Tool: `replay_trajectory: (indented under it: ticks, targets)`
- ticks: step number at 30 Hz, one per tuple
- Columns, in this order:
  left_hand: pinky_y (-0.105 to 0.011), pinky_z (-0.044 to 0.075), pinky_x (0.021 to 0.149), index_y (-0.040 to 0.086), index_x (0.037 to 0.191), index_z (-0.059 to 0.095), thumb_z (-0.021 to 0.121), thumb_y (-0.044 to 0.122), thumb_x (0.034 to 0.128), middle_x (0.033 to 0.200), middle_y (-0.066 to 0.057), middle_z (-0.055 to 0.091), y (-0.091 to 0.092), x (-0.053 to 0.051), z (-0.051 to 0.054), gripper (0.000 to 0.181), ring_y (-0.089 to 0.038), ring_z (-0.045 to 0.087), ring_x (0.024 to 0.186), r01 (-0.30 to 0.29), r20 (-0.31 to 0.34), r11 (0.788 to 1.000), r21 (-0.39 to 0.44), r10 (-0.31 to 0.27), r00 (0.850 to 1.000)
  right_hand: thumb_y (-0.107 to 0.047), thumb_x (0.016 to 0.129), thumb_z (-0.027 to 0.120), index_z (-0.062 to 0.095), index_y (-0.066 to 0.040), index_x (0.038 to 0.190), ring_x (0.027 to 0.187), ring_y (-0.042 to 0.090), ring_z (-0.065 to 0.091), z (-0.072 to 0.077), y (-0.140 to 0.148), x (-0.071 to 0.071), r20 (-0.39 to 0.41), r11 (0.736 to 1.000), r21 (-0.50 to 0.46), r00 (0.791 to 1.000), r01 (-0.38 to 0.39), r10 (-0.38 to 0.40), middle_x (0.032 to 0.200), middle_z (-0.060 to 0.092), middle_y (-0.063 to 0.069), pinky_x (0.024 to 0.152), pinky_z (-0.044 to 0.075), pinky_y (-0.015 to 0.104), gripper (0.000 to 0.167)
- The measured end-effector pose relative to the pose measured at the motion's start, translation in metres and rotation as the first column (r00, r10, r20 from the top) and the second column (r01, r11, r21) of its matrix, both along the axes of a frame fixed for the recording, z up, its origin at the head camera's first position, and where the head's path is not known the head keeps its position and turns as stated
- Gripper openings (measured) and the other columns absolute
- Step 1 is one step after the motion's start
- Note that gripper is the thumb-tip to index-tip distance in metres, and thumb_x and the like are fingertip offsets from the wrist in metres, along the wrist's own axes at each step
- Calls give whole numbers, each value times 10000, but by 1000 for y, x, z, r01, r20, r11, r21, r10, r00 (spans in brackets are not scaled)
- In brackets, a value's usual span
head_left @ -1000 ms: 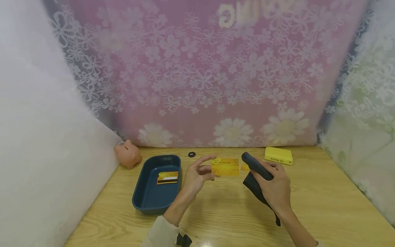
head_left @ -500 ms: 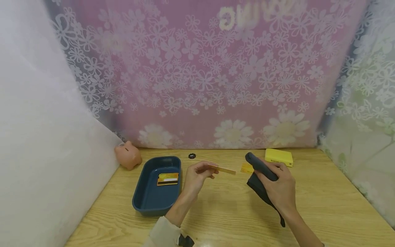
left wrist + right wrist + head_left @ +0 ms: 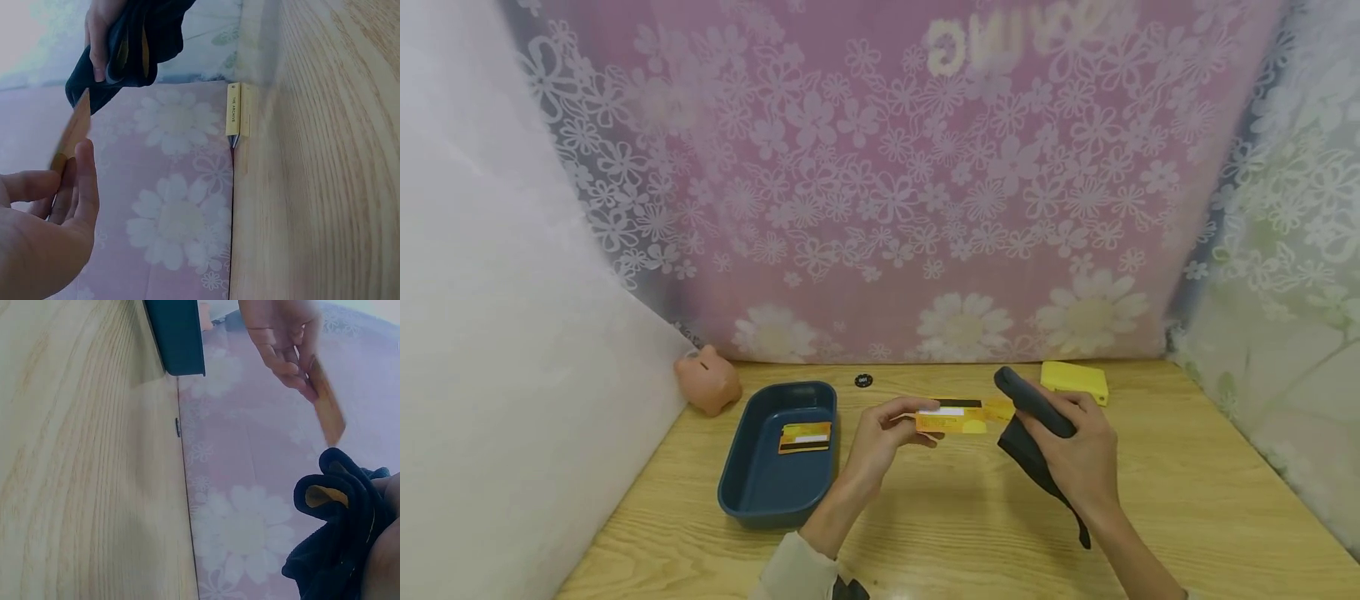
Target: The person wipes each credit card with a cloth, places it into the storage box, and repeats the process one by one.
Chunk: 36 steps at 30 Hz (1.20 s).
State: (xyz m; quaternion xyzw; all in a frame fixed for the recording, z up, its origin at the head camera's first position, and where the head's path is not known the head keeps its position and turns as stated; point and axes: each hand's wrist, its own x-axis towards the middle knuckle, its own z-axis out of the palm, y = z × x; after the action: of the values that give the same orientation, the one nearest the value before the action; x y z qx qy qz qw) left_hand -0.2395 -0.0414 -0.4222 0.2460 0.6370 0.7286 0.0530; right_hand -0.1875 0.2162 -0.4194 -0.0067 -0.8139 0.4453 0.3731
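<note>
In the head view my left hand [image 3: 880,437] pinches a gold bank card [image 3: 951,423] by its left end, its striped back facing up. My right hand [image 3: 1078,450] grips a dark navy fabric wallet [image 3: 1037,406], with a looped fold at the top and a flap hanging below. Part of another yellow card [image 3: 998,409] shows at the wallet's left side. The right wrist view shows orange-yellow inside an open fold of the wallet [image 3: 331,550]. The held bank card [image 3: 326,403] is just beyond the folds, seemingly apart from them.
Left of my left hand stands a blue tray [image 3: 730,467] with gold cards [image 3: 805,438] lying in it. Behind are a pink piggy bank [image 3: 707,381], a black chip [image 3: 863,381] and a yellow book [image 3: 1075,381]. A flowered curtain [image 3: 880,208] closes off the back.
My left hand has turned the bank card over, from its gold front through edge-on to its striped back. The right hand with the wallet has barely shifted.
</note>
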Motion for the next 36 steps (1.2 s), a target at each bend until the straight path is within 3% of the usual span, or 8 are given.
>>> replay_trajectory:
  ticks: [4, 6, 9, 12, 20, 28, 33, 36]
  targets:
    - [-467, 604, 953, 43, 1351, 693, 540, 28, 1017, 1179, -134, 642, 1, 1, 2, 368, -441, 727, 1007, 27, -10, 999, 26, -26, 1000, -126, 843, 887, 780, -208, 1268, 922, 3, 529, 0, 1, 1, 2, 1000, 7, 1000, -4, 4, 1099, 646, 18, 731, 451, 100, 446]
    - [-461, 600, 964, 51, 1371, 680, 579, 74, 1041, 1166, -154, 639, 1, 2, 3, 345, -410, 742, 996, 26, -2, 999, 33, -26, 1000, -129, 846, 884, 778, -220, 1272, 922, 8, 532, 0, 0, 1, 9, 1000, 6, 1000, -9, 9, 1095, 645, 12, 733, 454, 104, 448]
    - [-437, 607, 953, 85, 1387, 670, 639, 72, 1033, 1294, -163, 650, 3, 2, 3, 356, -319, 767, 960, 3, 18, 1000, 15, -3, 1000, -130, 848, 884, 776, -227, 1275, 925, 18, 541, 1, -1, 3, 16, 1000, -3, 1000, -22, 23, 1095, 643, 3, 738, 459, 104, 451]
    - [-428, 608, 951, 133, 1422, 642, 638, -2, 1014, 1216, -217, 634, 5, 1, 3, 430, -324, 773, 932, -23, 30, 1000, 4, 23, 999, -121, 847, 883, 776, -217, 1276, 936, 32, 552, 3, -3, 4, 10, 999, -21, 999, -42, 42, 1098, 644, 3, 748, 467, 103, 453]
    - [-469, 625, 896, 180, 1446, 606, 640, -87, 979, 982, -131, 639, 8, 0, 3, 539, -413, 755, 916, -77, 45, 997, 7, 77, 996, -81, 836, 884, 780, -181, 1265, 975, 46, 558, 4, -21, 6, -12, 993, -33, 994, -112, 112, 1124, 646, -4, 781, 482, 107, 454]
    - [-381, 603, 956, 202, 1495, 575, 685, -48, 971, 1308, -154, 676, 12, 0, 1, 590, -344, 744, 995, -83, -13, 990, -118, 82, 997, -69, 827, 889, 766, -225, 1291, 1017, 156, 621, 1, -63, 9, -46, 970, 8, 969, -242, 242, 1156, 634, -4, 821, 580, 223, 505]
    - [-235, 565, 826, 191, 1477, 601, 650, -121, 951, 1284, -119, 702, 13, -1, 0, 614, -192, 711, 1021, -101, -66, 982, -162, 91, 994, -65, 814, 897, 775, -217, 1274, 986, 181, 639, -5, -84, 5, -86, 960, 74, 958, -269, 275, 1150, 637, 16, 802, 609, 345, 500]
    - [-224, 500, 780, 184, 1459, 621, 612, -155, 935, 1271, -114, 702, 12, 0, -1, 624, -156, 677, 1024, -97, -87, 982, -163, 84, 993, -57, 795, 909, 785, -201, 1255, 979, 186, 648, -7, -91, 4, -89, 961, 85, 959, -263, 271, 1132, 643, 17, 799, 610, 373, 498]
